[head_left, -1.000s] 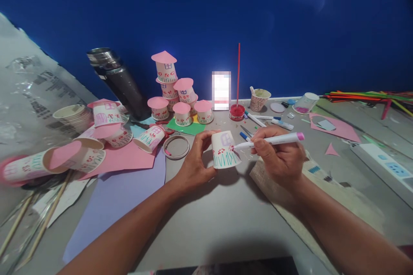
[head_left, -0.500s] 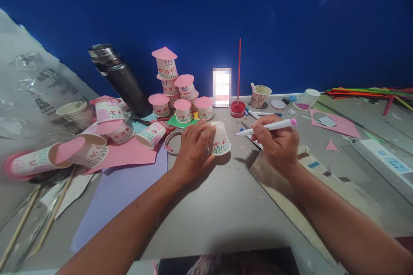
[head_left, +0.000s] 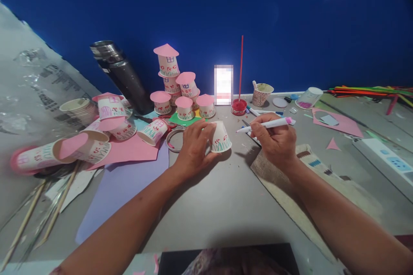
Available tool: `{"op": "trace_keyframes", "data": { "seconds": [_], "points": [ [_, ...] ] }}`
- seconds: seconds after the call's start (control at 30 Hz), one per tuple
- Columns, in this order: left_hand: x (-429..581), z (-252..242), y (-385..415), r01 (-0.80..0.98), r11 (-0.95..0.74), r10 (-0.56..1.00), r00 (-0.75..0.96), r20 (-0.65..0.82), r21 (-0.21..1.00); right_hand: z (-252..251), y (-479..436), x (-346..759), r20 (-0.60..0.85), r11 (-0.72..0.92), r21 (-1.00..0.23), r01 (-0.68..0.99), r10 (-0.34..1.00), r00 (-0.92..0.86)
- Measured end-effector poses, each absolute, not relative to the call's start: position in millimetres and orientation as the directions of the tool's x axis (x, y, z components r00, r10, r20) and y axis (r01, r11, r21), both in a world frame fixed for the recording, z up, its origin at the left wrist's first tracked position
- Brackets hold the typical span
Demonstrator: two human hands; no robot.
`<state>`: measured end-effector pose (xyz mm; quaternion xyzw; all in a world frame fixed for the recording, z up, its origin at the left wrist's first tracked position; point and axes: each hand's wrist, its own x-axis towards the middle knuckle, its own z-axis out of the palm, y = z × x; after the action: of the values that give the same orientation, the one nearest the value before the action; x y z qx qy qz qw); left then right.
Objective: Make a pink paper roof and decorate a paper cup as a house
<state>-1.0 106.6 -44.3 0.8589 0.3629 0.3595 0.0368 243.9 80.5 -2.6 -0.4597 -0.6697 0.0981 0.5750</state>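
My left hand (head_left: 195, 144) grips a white paper cup (head_left: 221, 138) that is turned upside down, with red flowers and green grass drawn around its lower part. In my right hand (head_left: 274, 137) is a white marker (head_left: 263, 126) with a pink end, held like a pen. Its tip points left toward the cup and stays a short way off it. Beside my left hand lies a roll of tape (head_left: 175, 140). Behind it, decorated cups with pink cone roofs (head_left: 166, 50) stand stacked and singly.
At left are more decorated cups (head_left: 150, 133), pink and purple paper (head_left: 125, 189), and a leaning black flask (head_left: 124, 79). A lit phone (head_left: 223, 85) and a red stick in a base (head_left: 239, 107) stand at the back. A cloth (head_left: 290, 189) and power strip (head_left: 387, 167) lie right.
The whole view has shifted slightly. The cup in my left hand leans a little differently, and the marker remains in my right hand, still apart from the cup.
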Motion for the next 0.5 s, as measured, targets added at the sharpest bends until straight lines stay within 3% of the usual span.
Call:
{"op": "trace_keyframes", "data": {
  "seconds": [0.27, 0.43, 0.5],
  "points": [
    [2, -44, 104, 0.653, -0.721, 0.668, 0.567, 0.482, 0.231, -14, 90, 249, 0.662, 0.549, -0.621, 0.560, 0.750, -0.001],
    [-11, -6, 107, 0.578, -0.695, 0.716, 0.508, 0.478, 0.427, -16, 93, 252, 0.645, 0.524, -0.652, 0.548, 0.763, 0.037],
    [-19, 20, 108, 0.612, -0.604, 0.797, 0.477, 0.370, 0.510, -16, 94, 252, 0.655, 0.533, -0.653, 0.538, 0.754, 0.048]
  ]
}}
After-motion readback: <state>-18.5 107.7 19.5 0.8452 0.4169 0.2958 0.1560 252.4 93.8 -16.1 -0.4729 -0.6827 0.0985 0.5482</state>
